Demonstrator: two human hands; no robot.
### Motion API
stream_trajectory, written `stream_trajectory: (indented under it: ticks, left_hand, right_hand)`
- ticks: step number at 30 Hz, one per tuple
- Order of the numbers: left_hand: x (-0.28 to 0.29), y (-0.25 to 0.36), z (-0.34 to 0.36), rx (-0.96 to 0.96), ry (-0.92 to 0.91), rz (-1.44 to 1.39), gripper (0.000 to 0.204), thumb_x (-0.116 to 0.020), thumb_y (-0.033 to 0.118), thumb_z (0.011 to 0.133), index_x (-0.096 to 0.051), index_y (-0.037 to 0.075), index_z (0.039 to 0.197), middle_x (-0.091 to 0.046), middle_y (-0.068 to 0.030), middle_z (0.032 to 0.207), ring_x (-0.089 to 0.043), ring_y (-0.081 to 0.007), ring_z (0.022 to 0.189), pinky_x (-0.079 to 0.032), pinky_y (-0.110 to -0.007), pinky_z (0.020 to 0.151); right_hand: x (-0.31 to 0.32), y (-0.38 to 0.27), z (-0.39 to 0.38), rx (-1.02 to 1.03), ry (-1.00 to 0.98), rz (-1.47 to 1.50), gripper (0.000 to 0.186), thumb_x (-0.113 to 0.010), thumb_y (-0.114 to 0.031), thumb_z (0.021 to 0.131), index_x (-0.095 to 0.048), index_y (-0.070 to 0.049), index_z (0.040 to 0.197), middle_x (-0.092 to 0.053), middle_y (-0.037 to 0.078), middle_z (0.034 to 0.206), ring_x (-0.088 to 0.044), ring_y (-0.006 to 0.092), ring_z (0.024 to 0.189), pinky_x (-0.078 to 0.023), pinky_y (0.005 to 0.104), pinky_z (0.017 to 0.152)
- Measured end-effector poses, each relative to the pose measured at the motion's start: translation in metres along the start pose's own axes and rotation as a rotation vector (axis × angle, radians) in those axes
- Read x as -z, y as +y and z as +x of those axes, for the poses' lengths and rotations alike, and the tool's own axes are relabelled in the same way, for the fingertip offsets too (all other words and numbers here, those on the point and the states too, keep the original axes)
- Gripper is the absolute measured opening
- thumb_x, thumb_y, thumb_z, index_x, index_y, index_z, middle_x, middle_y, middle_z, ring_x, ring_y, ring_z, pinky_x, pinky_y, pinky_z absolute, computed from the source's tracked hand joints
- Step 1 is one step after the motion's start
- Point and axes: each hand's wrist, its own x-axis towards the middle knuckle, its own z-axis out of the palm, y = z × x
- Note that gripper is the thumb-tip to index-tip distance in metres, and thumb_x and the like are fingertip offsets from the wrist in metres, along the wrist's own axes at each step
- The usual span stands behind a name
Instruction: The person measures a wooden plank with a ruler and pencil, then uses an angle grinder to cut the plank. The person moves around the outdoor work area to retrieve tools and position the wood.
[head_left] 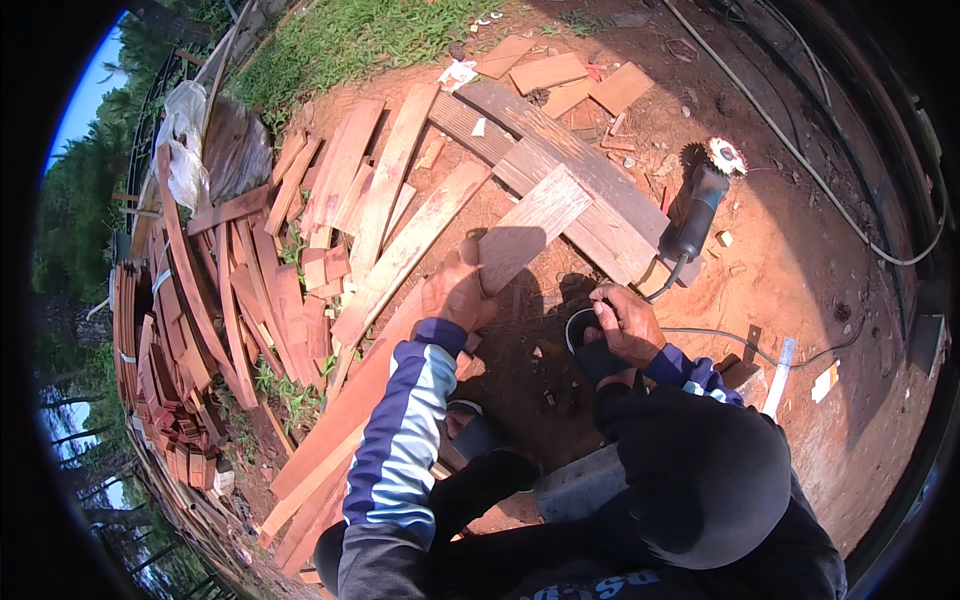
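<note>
My left hand [458, 292] is closed around the near end of a short reddish wooden board [530, 232]. The far end of this board lies over other weathered planks [600, 222] on the ground. To the right of the board, my right hand [630, 328] is closed, its thumb and fingers pinched together near my foot. Whatever it may hold is too small to make out. Beyond that hand lies an angle grinder [700, 212] with a dark body and a toothed disc, its cord running back past my right wrist.
Many loose planks [290, 290] are heaped on the left beside a plastic sheet [185, 140]. Cut board pieces [548, 72] lie at the far side. A white strip [780, 375] rests on the dirt at right, and a long hose [780, 130] curves along the right edge.
</note>
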Motion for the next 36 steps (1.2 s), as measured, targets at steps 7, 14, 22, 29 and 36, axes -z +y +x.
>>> stream_trajectory:
  ticks: [7,14,22,29,36]
  left_hand:
    - [-0.05,0.02,0.052,-0.046,0.01,-0.041,0.064,-0.078,0.021,0.066,-0.045,0.007,0.119,-0.06,-0.0271,0.111,-0.064,-0.0433,0.1,-0.053,-0.049,0.083]
    - [-0.051,-0.015,0.099,-0.015,-0.033,-0.018,0.057,-0.08,0.035,0.07,-0.049,0.002,0.106,-0.068,-0.0212,0.085,-0.067,-0.0414,0.085,-0.052,-0.047,0.075]
    - [-0.06,0.021,0.089,-0.07,-0.145,0.01,0.068,-0.078,0.024,0.066,-0.042,0.005,0.12,-0.063,-0.0258,0.1,-0.064,-0.0429,0.095,-0.053,-0.05,0.081]
    - [-0.075,0.009,0.088,0.034,-0.134,-0.018,0.084,-0.071,0.013,0.064,-0.036,0.014,0.14,-0.059,-0.0231,0.118,-0.061,-0.0424,0.106,-0.052,-0.049,0.087]
    - [-0.089,-0.005,0.088,0.003,-0.088,-0.083,0.083,-0.072,0.012,0.062,-0.039,0.014,0.138,-0.059,-0.023,0.118,-0.061,-0.0424,0.104,-0.052,-0.048,0.086]
  right_hand:
    - [0.023,0.033,-0.031,-0.29,0.216,0.142,0.016,-0.055,-0.011,0.096,-0.064,0.001,0.104,-0.066,0.015,0.085,-0.066,0.0247,0.075,-0.052,0.0337,0.07]
    - [0.04,0.062,-0.032,-0.315,0.39,0.184,0.017,-0.054,-0.013,0.099,-0.063,0.001,0.104,-0.063,0.007,0.074,-0.062,0.013,0.068,-0.05,0.0268,0.062]
    - [0.071,0.072,-0.022,-0.353,0.559,0.274,0.023,-0.048,-0.019,0.104,-0.061,0.001,0.106,-0.063,0.004,0.086,-0.056,0.0079,0.069,-0.047,0.0226,0.06]
    - [0.093,0.103,-0.034,-0.42,0.667,0.304,0.026,-0.05,-0.024,0.104,-0.061,0.0,0.106,-0.062,0.004,0.087,-0.058,0.009,0.07,-0.049,0.0235,0.058]
    - [0.096,0.111,-0.03,-0.47,0.686,0.347,0.025,-0.05,-0.025,0.104,-0.06,-0.002,0.105,-0.062,0.003,0.088,-0.057,0.0084,0.07,-0.049,0.0229,0.059]
